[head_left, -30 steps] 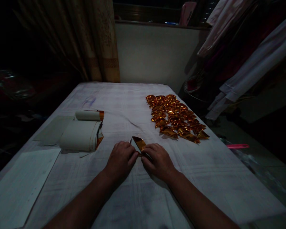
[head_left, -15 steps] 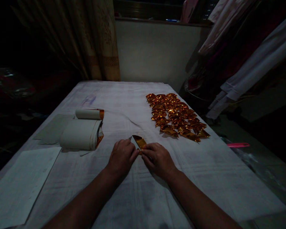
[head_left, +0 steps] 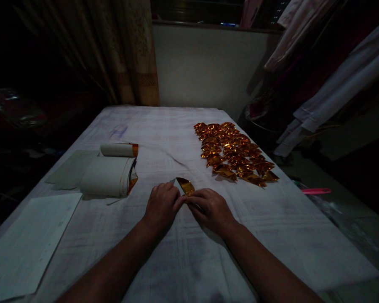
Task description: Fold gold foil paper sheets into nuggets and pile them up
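Observation:
A small piece of gold foil paper [head_left: 185, 185] lies on the white cloth-covered table [head_left: 183, 252], pinched at its near end between both hands. My left hand [head_left: 162, 206] has its fingers curled onto the foil's left edge. My right hand [head_left: 211, 209] presses its fingertips on the right edge. Both hands rest low on the cloth, fingertips nearly touching. A heap of several folded gold foil pieces [head_left: 233, 153] lies beyond my right hand, apart from it.
A stack of curled white-backed foil sheets [head_left: 109, 172] lies left of my hands, with flat sheets of paper [head_left: 25, 244] nearer the left edge. A curtain [head_left: 126, 54] hangs behind, clothes [head_left: 328, 75] hang at the right. A pink object [head_left: 316, 191] lies beyond the right edge.
The hands stay on the foil piece with small finger shifts; more of the foil is covered or folded. The view has tilted slightly.

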`<move>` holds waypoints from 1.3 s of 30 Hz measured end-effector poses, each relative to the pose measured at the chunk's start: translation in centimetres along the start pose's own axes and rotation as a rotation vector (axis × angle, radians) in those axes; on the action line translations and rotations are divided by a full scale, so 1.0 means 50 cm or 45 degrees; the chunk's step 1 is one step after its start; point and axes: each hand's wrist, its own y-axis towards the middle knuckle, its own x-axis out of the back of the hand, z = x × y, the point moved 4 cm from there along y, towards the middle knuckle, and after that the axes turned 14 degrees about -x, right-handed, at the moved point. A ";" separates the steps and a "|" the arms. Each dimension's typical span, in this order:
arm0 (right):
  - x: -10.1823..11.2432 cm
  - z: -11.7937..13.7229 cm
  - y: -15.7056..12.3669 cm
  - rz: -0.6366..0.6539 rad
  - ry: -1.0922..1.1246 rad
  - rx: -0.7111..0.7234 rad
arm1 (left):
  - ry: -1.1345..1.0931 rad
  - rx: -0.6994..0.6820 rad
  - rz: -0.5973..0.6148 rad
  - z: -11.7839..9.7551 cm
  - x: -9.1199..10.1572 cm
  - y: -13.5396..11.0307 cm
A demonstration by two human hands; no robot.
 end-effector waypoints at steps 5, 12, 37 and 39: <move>-0.001 0.008 -0.002 0.053 -0.075 0.053 | -0.003 -0.008 -0.018 0.000 -0.001 -0.001; 0.013 0.025 -0.002 0.110 -0.160 0.132 | -0.011 0.014 -0.003 0.001 -0.002 0.002; 0.015 0.034 -0.011 0.139 -0.193 0.174 | 0.163 -0.025 0.055 -0.002 -0.003 0.000; 0.014 0.034 -0.011 0.146 -0.197 0.163 | 0.164 -0.027 0.057 -0.003 -0.002 0.001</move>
